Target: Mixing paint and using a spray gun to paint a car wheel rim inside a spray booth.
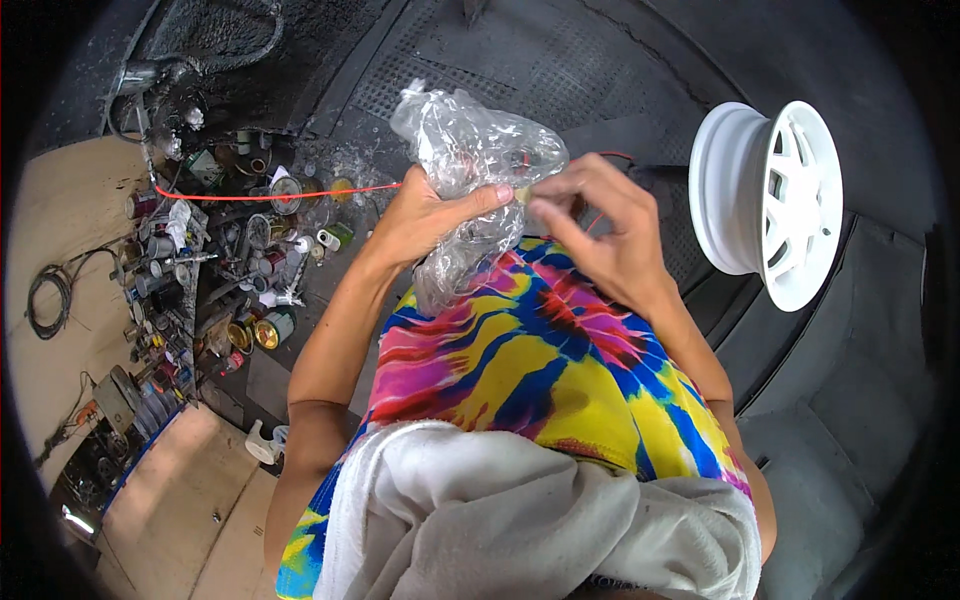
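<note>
My left hand (437, 212) is closed on a crumpled sheet of clear plastic (490, 140), its thumb pressed across the front. The plastic bunches up above the hand and hangs below it against my tie-dyed shirt. At the left thumb's tip sits a small pale-yellow piece (522, 195), too small to name. My right hand (605, 225) meets it there, index finger and thumb bent together at its edge. A thin red hose (290, 197) comes from the left and passes behind the plastic; a bit of red shows again beyond my right hand.
A white wheel rim (800, 205) hangs at the right, beside a dark wall. On the left, a cluttered rack holds several paint cans (272, 328) and bottles. A coiled black cable (48, 305) lies at the far left. A pale cloth (540, 510) drapes over my front.
</note>
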### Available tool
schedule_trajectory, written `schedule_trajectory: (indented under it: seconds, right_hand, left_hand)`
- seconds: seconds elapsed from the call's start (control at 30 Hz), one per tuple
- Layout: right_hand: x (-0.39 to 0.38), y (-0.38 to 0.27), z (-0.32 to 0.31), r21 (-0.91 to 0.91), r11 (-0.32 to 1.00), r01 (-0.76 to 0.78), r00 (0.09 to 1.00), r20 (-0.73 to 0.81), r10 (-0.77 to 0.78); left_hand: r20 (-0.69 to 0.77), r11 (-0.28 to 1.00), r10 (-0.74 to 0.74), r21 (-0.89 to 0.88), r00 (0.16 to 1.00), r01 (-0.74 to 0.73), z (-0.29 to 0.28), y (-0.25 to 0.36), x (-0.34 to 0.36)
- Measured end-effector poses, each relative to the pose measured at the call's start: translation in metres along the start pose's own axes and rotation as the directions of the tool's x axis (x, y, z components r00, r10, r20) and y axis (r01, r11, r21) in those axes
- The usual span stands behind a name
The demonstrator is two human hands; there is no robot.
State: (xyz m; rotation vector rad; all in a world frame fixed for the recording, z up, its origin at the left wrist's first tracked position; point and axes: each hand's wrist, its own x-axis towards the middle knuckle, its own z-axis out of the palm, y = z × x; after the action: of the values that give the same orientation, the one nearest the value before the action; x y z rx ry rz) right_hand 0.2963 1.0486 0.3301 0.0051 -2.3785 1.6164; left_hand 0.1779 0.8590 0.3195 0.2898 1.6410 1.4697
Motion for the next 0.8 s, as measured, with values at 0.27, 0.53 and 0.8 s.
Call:
schedule_trajectory:
  seconds: [0.27, 0.53, 0.8]
  right_hand:
    - [-0.002, 0.009, 0.011, 0.02, 1.0, 0.0, 1.0, 0.007, 0.0]
    - [-0.002, 0.007, 0.016, 0.053, 0.991, -0.125, 0.992, 0.019, 0.125]
    - [-0.008, 0.015, 0.025, 0.026, 0.973, -0.228, 0.963, 0.152, 0.222]
  left_hand:
    - [-0.037, 0.993, 0.117, -0.009, 0.992, -0.118, 0.002, -0.003, -0.005]
    - [-0.029, 0.964, 0.205, 0.179, 0.978, -0.197, 0.001, -0.008, -0.009]
    - [-0.014, 0.904, 0.298, 0.326, 0.954, -0.278, 0.013, 0.001, -0.018]
